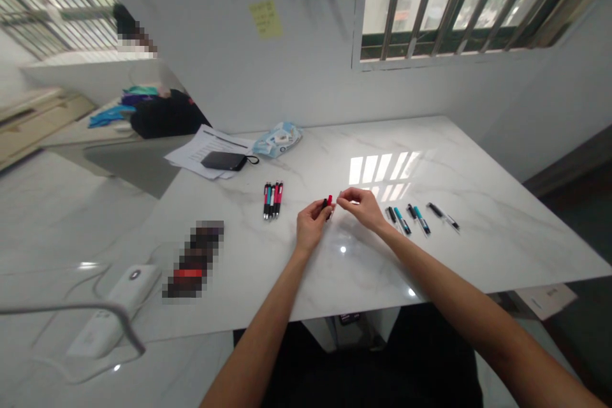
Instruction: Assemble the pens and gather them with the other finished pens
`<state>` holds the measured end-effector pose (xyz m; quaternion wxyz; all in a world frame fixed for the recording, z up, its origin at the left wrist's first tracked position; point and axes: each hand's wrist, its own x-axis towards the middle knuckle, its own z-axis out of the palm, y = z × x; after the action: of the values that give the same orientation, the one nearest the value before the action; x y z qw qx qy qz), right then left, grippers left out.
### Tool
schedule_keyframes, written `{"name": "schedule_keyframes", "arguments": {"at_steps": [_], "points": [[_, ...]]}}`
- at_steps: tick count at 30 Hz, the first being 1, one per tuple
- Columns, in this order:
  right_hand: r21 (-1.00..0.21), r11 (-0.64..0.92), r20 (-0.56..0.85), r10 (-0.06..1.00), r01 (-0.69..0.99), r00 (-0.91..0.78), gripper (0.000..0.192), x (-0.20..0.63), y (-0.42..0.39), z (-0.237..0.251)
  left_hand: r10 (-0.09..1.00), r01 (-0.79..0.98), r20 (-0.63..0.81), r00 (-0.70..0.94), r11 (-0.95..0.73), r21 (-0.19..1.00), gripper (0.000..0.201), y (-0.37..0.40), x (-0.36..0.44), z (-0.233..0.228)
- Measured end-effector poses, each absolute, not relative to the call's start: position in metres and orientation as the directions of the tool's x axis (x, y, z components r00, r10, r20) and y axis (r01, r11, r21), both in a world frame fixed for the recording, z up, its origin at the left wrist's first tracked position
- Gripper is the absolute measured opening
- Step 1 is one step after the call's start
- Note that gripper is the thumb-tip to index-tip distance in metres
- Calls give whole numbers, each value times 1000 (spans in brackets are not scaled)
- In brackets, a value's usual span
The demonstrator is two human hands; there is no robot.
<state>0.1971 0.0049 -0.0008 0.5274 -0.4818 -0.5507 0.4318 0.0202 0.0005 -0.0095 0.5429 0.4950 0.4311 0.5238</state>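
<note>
Over the middle of the table, my left hand (312,224) is closed around the black and red parts of a pen (329,200). Close by on the right, my right hand (359,206) makes a pinch; a small pale piece may be at its fingertips, too small to name. To the left lies a row of several assembled pens (273,199), in pink, blue and black. On the right rest pen parts in black and blue, one blue barrel (402,220) and another blue barrel (422,220) among them, and a black-and-clear pen (444,217) farther out.
Papers (196,152) with a black pouch (224,160) on top lie at the back left, beside a blue-white plastic packet (278,139). A white power strip (117,309) with a cable sits at the front left, near a blurred dark object (194,261).
</note>
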Motion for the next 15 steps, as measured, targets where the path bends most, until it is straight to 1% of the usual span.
{"name": "schedule_keyframes", "arguments": {"at_steps": [5, 10, 15], "points": [[-980, 195, 197, 977, 35, 85, 37, 213, 12, 1, 998, -166, 36, 55, -27, 986, 52, 2, 18, -11], [-960, 259, 272, 951, 103, 148, 35, 217, 11, 1, 998, -206, 45, 37, -37, 978, 52, 4, 14, -14], [-919, 362, 382, 916, 160, 125, 44, 214, 7, 0, 996, -186, 74, 48, -64, 980, 51, 6, 13, -13]]}}
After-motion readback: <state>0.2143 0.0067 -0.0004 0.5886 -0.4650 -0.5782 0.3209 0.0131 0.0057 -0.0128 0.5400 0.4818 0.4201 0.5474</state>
